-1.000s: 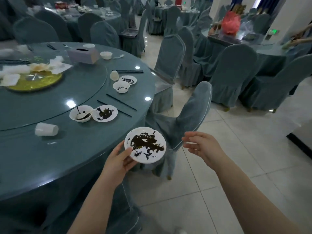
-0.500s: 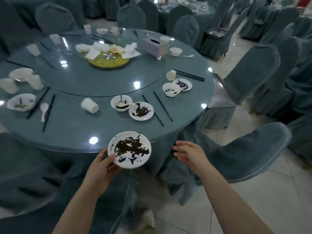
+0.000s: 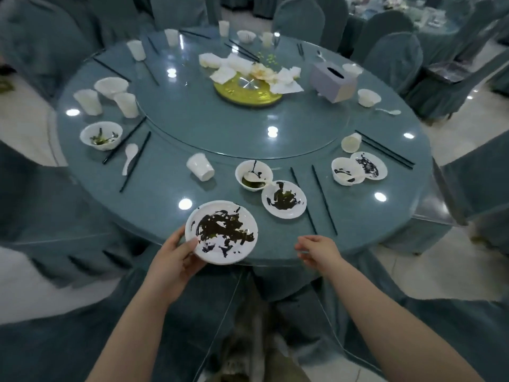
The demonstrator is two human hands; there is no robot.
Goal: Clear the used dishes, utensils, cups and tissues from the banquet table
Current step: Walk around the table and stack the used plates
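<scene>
My left hand (image 3: 176, 257) grips a white plate (image 3: 221, 232) smeared with dark sauce, held over the near edge of the round teal banquet table (image 3: 154, 199). My right hand (image 3: 316, 250) hovers empty with relaxed fingers above the table's edge, to the right of the plate. Just beyond lie another stained plate (image 3: 283, 199), a bowl with a spoon (image 3: 254, 175), a tipped white cup (image 3: 200, 166) and black chopsticks (image 3: 324, 199). At the right sit a second bowl (image 3: 345, 171) and plate (image 3: 370, 165). Crumpled tissues (image 3: 283, 79) lie around the yellow centrepiece (image 3: 248, 93).
A grey tissue box (image 3: 332, 81) stands at the back right. At the left are a dirty bowl (image 3: 101, 135), a spoon (image 3: 130, 157) and several white cups (image 3: 126, 104). Covered chairs (image 3: 396, 55) ring the table; one stands close on each side of me.
The view has swung left and down, from the hall aisle to the whole table. My left hand has carried the plate over the table's edge, and my right hand has followed alongside.
</scene>
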